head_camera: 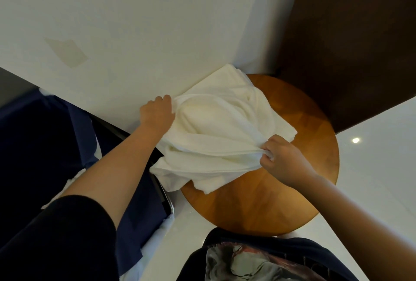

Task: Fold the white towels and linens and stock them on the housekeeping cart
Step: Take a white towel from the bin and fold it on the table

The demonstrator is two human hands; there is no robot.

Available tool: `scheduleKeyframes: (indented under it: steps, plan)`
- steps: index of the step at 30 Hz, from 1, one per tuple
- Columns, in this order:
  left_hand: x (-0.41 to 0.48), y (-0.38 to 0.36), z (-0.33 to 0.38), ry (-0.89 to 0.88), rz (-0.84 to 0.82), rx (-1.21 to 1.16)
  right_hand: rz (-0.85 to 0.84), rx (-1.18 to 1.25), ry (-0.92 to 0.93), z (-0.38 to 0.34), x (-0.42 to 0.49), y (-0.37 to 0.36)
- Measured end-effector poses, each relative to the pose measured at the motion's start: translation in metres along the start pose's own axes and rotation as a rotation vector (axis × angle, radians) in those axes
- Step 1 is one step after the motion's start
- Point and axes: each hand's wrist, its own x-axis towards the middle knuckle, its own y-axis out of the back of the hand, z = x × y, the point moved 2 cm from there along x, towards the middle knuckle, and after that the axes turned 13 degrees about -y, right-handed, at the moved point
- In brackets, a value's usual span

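Observation:
A loose heap of white towels lies on a round wooden table and hangs over its left edge. My left hand grips the far left edge of the top towel, against the wall. My right hand pinches a bunched fold at the heap's right side. More folded white cloth lies beneath, at the back of the table. To the left stands a dark blue fabric bag of the cart, with bits of white linen showing at its edges.
A white wall runs right behind the table. A dark brown wooden panel stands at the back right. Glossy white floor lies to the right. A metal frame bar edges the blue bag next to the table.

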Motion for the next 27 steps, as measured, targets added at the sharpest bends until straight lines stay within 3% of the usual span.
scheduleKeyframes:
  steps: [3, 8, 17, 22, 27]
  plan:
    - [0.006, 0.004, -0.009, 0.058, 0.028, -0.019, 0.0, -0.011, -0.008, 0.002, 0.0, 0.0]
    - [0.007, 0.014, -0.029, 0.276, 0.189, -0.492, 0.042, -0.018, 0.023, 0.006, 0.003, 0.002]
    - [-0.023, 0.064, -0.063, 0.218, 0.123, -0.883, 0.172, -0.152, 0.165, -0.034, 0.05, 0.074]
    - [-0.064, 0.161, -0.102, 0.34, 0.27, -0.876, 0.311, -0.208, 0.381, -0.09, 0.072, 0.183]
    - [-0.116, 0.294, -0.125, 0.392, 0.454, -0.67, 0.5, -0.175, 0.519, -0.169, 0.073, 0.302]
